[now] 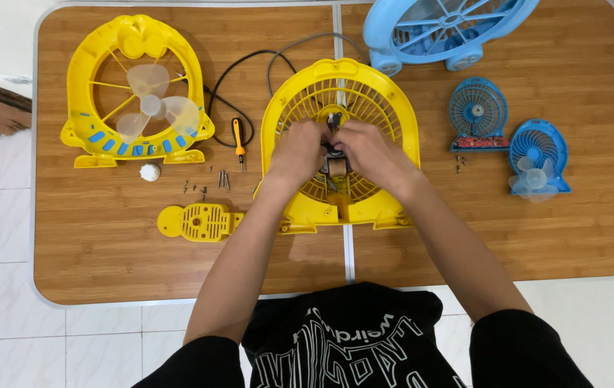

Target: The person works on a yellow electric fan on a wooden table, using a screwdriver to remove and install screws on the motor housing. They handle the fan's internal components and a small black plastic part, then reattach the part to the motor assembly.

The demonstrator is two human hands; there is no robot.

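Gripping the dark motor (333, 147) at the yellow fan grille's (386, 122) centre — left hand (298, 149) from nine o'clock, right hand (366, 149) from three — both clenched on it.

Wooden counter (537, 237), seam down the middle. Far left: yellow fan frame (134, 90) with clear blades. Near it, white knob (149, 172), loose screws (210, 183), orange-handled screwdriver (238, 140), yellow perforated cover (199, 221). Right side: large blue fan shell (443, 29), two small blue fans (478, 113) (537, 159).
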